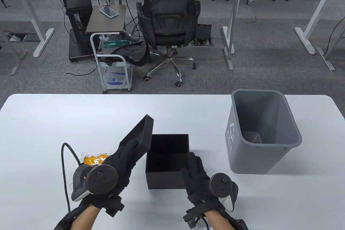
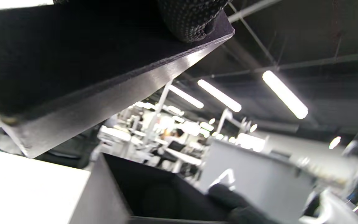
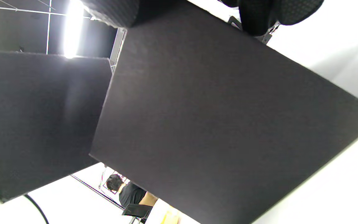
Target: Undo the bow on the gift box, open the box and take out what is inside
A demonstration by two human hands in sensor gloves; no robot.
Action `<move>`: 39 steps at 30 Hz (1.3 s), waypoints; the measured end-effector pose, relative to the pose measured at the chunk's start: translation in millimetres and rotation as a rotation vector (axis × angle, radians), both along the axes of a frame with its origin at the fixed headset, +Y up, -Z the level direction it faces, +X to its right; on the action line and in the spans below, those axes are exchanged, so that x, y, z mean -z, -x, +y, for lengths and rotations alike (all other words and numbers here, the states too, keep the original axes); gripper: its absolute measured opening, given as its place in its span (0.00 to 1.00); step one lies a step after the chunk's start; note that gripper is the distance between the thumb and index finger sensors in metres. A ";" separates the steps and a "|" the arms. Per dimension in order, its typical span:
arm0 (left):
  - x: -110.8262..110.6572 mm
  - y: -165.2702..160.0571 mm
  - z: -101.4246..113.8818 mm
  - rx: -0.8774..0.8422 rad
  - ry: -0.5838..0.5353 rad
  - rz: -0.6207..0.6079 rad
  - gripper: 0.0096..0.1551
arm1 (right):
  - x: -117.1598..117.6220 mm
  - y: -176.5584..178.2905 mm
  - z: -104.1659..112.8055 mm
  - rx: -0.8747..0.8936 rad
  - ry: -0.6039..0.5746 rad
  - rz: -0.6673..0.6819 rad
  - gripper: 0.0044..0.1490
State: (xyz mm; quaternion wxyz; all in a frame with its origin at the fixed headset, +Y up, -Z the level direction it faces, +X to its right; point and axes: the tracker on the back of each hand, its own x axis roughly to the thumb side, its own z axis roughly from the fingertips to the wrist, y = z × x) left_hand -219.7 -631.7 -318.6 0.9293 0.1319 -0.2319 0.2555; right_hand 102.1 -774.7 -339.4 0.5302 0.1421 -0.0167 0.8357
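The square black cardboard gift box [image 1: 167, 161] stands open on the white table [image 1: 54, 122], directly in front of the person. No ribbon or bow shows on it, so the untying step appears complete. The matching black lid [image 1: 137, 135] is off the box and tilted steeply at the box's left edge. The left hand [image 1: 121, 165] grasps the lid along its lower rim, with fingers curled over the edge; the left wrist view shows a fingertip [image 2: 191, 21] pressed on the lid's matte face. The right hand [image 1: 196, 176] grips the near right wall of the box, with fingers hooked over the rim into the cavity, steadying it.

The box interior is dark, and no contents can be made out in it. An orange item in a clear crinkled plastic wrapper [image 1: 94, 159] lies on the table just left of the box, partly hidden behind the left hand. This may be the contents already removed; if so, only setting the lid down remains.

Box and lid are rigid board with a fine matte texture and sharp square corners. A grey tapered plastic bin [image 1: 258, 133] stands to the right of the box.
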 end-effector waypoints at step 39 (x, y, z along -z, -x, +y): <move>59.7 -3.1 -122.0 -1.616 0.734 -0.496 0.40 | 2.8 -3.3 -2.6 0.053 0.008 0.032 0.43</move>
